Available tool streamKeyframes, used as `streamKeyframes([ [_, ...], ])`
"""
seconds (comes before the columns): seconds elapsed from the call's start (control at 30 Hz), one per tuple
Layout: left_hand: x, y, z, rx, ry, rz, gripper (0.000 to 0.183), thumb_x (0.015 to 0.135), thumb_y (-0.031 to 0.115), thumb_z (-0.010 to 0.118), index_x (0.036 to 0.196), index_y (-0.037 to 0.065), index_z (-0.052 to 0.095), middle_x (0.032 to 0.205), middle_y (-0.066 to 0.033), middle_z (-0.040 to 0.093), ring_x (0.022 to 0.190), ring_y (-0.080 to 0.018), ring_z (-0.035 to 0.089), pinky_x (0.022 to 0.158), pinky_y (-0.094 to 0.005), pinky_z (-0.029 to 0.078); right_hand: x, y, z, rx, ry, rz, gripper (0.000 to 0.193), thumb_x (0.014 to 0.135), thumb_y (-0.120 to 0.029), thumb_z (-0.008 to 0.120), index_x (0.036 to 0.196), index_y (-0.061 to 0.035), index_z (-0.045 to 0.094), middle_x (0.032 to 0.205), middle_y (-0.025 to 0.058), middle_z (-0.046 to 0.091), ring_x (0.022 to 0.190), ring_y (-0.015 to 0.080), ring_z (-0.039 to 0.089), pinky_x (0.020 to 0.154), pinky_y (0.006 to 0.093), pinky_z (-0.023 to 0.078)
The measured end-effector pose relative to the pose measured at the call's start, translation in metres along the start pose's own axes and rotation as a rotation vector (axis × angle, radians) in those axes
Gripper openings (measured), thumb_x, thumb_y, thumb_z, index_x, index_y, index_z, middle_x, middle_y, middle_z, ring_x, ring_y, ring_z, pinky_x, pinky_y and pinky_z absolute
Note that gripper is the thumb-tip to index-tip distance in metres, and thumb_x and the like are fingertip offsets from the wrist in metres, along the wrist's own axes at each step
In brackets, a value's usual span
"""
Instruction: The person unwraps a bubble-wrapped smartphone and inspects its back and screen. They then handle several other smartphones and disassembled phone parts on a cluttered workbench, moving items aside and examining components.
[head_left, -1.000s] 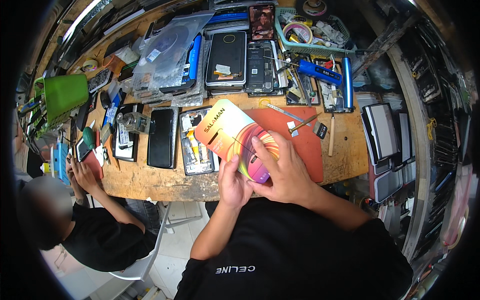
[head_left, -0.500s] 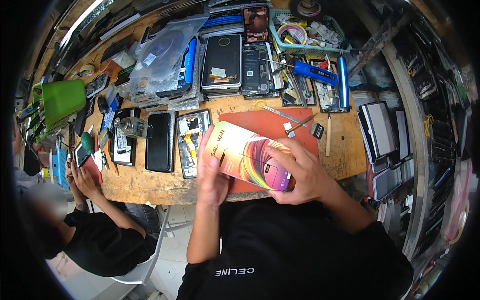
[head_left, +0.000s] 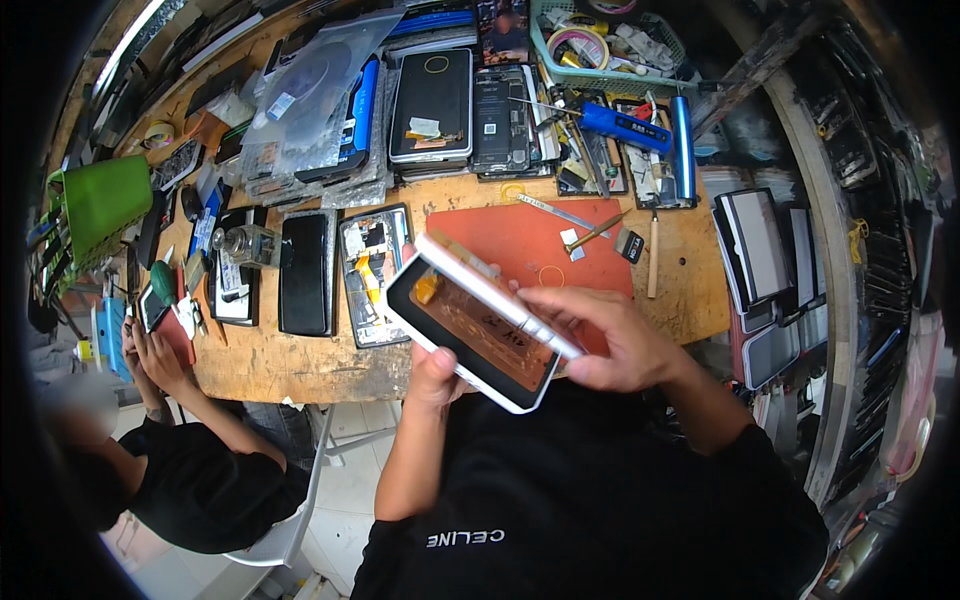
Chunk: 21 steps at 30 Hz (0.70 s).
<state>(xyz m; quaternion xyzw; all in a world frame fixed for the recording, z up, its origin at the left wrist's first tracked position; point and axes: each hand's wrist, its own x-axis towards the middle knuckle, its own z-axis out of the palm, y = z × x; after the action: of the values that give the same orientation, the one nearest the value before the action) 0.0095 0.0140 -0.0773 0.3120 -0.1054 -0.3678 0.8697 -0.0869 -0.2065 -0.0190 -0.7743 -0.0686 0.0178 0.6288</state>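
Over the table's front edge, my left hand holds a white-rimmed box tilted, its thumb on the near rim. My right hand grips the box's lid, which stands raised at an angle over the box, its white edge toward me. Inside the black-lined box lies a flat brown, shiny panel with dark handwriting and a yellow patch at one end. Part of the panel is covered by the lid. Beneath is a red work mat.
An opened phone and a black phone lie left of the mat. A brush-like tool and a wooden-handled tool are at right. Behind are a blue electric screwdriver and a basket. Another person works at left.
The colourful box was closed with its printed face up; now its lid is lifted away and the dark inside with the brown panel shows. My right hand has moved with the lid.
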Motion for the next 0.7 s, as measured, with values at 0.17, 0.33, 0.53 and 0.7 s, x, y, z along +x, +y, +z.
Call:
streamKeyframes([
  [0.17, -0.001, 0.010, 0.008, -0.122, 0.025, -0.012, 0.100, 0.088, 0.048, 0.067, 0.163, -0.001, 0.024, 0.158, -0.0232, 0.045, 0.141, -0.0452, 0.052, 0.118, -0.0620, 0.043, -0.003, 0.005, 0.003, 0.565, 0.045, 0.101, 0.095, 0.092, -0.056, 0.055, 0.156, 0.0104, 0.032, 0.137, 0.0195, 0.059, 0.124, 0.0249, 0.061, 0.110, 0.0400, 0.047],
  [0.33, -0.001, 0.017, 0.015, -0.135, 0.007, -0.011, 0.095, 0.088, 0.035, 0.066, 0.164, -0.001, 0.023, 0.160, -0.0243, 0.043, 0.140, -0.0486, 0.052, 0.116, -0.0656, 0.045, -0.004, 0.008, 0.006, 0.327, 0.055, 0.037, 0.095, 0.091, -0.052, 0.059, 0.158, 0.0087, 0.031, 0.139, 0.0232, 0.059, 0.128, 0.0304, 0.061, 0.112, 0.0432, 0.046],
  [0.53, -0.003, 0.013, 0.012, -0.113, 0.025, 0.047, 0.089, 0.088, 0.023, 0.066, 0.162, -0.003, 0.025, 0.156, -0.0291, 0.045, 0.138, -0.0474, 0.055, 0.114, -0.0616, 0.048, -0.003, 0.009, 0.010, 0.228, 0.078, -0.054, 0.092, 0.090, -0.048, 0.063, 0.159, 0.0060, 0.034, 0.140, 0.0252, 0.059, 0.128, 0.0334, 0.061, 0.111, 0.0449, 0.046],
  [0.7, -0.012, 0.004, 0.004, -0.173, 0.095, 0.083, 0.087, 0.091, 0.027, 0.069, 0.161, -0.002, 0.026, 0.154, -0.0260, 0.048, 0.139, -0.0391, 0.056, 0.117, -0.0547, 0.047, 0.001, -0.005, 0.012, -0.219, 0.068, -0.176, 0.091, 0.082, -0.036, 0.075, 0.156, 0.0032, 0.040, 0.133, 0.0249, 0.059, 0.120, 0.0386, 0.062, 0.106, 0.0477, 0.048],
])
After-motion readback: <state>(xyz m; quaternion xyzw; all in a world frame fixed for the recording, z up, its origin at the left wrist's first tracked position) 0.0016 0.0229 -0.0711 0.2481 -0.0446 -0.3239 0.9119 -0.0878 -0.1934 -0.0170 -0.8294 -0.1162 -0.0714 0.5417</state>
